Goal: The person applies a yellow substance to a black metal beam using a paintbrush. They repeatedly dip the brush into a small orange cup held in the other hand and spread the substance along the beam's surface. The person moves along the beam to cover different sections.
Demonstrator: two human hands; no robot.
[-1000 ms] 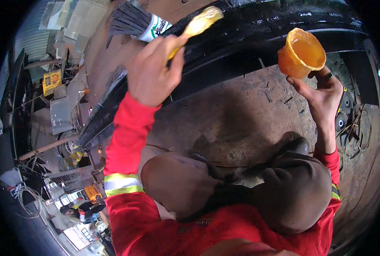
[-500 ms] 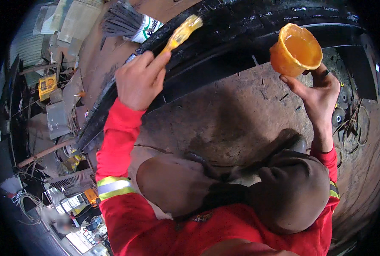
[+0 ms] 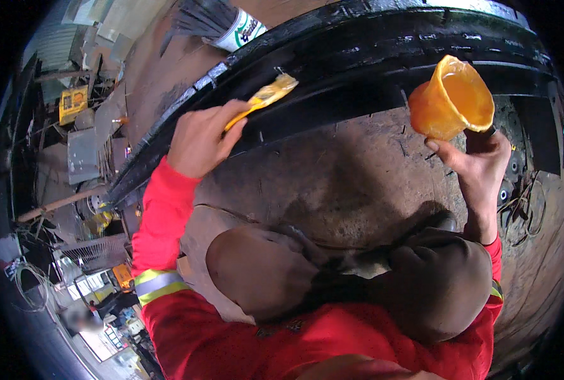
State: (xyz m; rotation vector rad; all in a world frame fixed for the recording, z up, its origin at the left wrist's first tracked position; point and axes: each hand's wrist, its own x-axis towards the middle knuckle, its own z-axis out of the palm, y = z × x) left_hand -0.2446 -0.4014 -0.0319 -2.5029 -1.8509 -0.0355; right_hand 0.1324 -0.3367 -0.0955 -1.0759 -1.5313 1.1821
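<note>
Left hand (image 3: 201, 140) closed on the yellow brush (image 3: 264, 98), bristle tip resting on the black curved metal frame (image 3: 383, 57). We hold it low on the handle, likely for reach. Right hand (image 3: 478, 168) grips the orange cup (image 3: 451, 96) from below, tilted mouth-up beside the frame, near the brush. Dirt floor (image 3: 345, 177) beneath our knees.

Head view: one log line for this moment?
left hand: holds yellow brush on black curved tyre | right hand: holds orange plastic cup
</note>
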